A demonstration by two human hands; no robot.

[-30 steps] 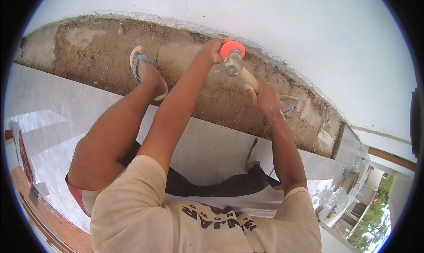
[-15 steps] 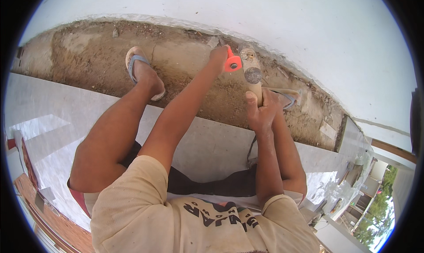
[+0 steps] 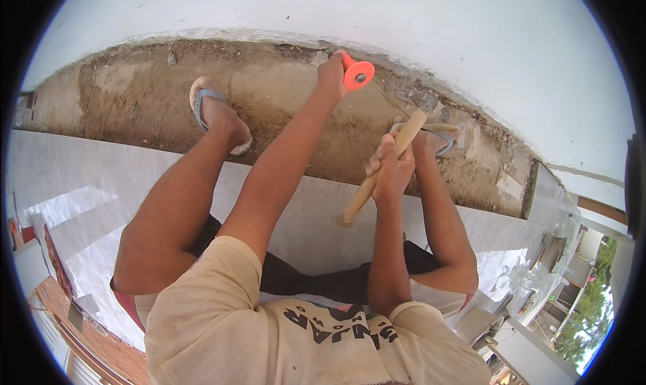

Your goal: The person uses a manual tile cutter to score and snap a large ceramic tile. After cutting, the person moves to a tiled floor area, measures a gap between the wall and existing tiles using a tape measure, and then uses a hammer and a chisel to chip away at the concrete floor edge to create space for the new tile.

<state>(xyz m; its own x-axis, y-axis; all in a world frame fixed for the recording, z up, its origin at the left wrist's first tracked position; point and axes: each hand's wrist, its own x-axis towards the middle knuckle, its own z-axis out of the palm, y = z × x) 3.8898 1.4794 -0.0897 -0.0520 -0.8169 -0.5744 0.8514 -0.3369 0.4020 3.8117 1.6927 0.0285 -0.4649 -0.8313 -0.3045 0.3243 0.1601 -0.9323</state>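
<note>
One hammer [image 3: 408, 131] swung rightward in my gripping right hand [image 3: 393, 170]; left hand [image 3: 331, 74] clasps one chisel [image 3: 354, 78] near the dirt [image 3: 343, 146]'s far edge.

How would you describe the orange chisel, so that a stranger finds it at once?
Below the big white wall runs a strip of bare, brown ground. Near the wall's edge, the left hand grips the chisel. Its round, bright orange guard with a dark metal centre sets it apart from the wooden-handled hammer in the right hand.
</note>
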